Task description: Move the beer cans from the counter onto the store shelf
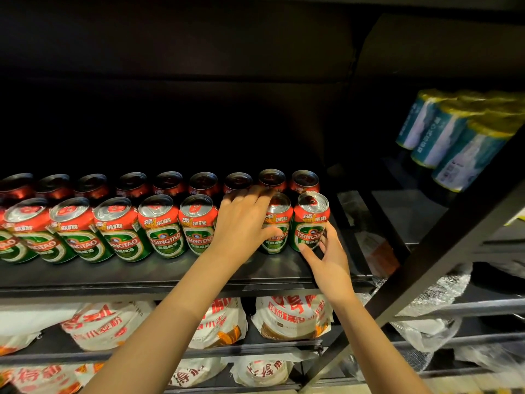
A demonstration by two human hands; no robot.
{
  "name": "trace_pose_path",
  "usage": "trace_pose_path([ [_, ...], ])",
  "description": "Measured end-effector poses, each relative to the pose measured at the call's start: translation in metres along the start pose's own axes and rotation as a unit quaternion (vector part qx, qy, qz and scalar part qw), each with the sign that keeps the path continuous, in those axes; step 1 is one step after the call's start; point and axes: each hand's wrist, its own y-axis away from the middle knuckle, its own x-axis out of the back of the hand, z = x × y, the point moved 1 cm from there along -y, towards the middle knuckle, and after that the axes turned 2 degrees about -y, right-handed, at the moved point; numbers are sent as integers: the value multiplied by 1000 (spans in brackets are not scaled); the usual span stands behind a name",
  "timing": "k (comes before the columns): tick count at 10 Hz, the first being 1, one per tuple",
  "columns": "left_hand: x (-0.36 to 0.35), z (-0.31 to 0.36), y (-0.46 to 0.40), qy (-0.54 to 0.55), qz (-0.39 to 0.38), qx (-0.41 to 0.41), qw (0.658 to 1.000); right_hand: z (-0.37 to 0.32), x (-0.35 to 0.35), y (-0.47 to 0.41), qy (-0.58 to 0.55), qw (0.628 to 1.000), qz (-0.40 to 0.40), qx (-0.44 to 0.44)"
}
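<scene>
Head view looks down on two bare forearms reaching onto a dark store shelf (159,275). Left hand (244,223) lies over a can in the front row, fingers spread and draped across its top and side so that most of that can is hidden; whether the fingers actually clamp it or only rest on it cannot be told. Just to its right stands a partly covered can (279,223), the left thumb lying against its label. Right hand (326,254) holds the end can (311,223), the last one at the right of the front row, with thumb on the lower front of the label and fingers curled round its right side. That can stands upright on the shelf, touching its neighbour.

Front-row beer cans (163,226), red on top and green below, run leftward side by side to the picture's edge. Behind them a second row of cans (170,183) sits in shadow. On the shelf below lie white flour bags (292,317) with red lettering. Up at the right, on a neighbouring rack, stand teal cans (451,146) with yellow tops, wrapped together.
</scene>
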Motion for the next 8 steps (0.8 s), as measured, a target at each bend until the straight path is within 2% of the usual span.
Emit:
trace_pose_path([
  [3,-1,-1,-1,-7,4,-5,1000,-3,-3,2,23,1000,8,3],
  [5,8,-12,6,37,-5,-50,998,-4,-3,4,21,1000,-3,-10],
  [6,21,-24,12,72,-11,-53,996,-6,1,9,38,998,34,-24],
  [8,43,-63,48,170,4,-30,985,-25,17,35,108,987,117,29],
])
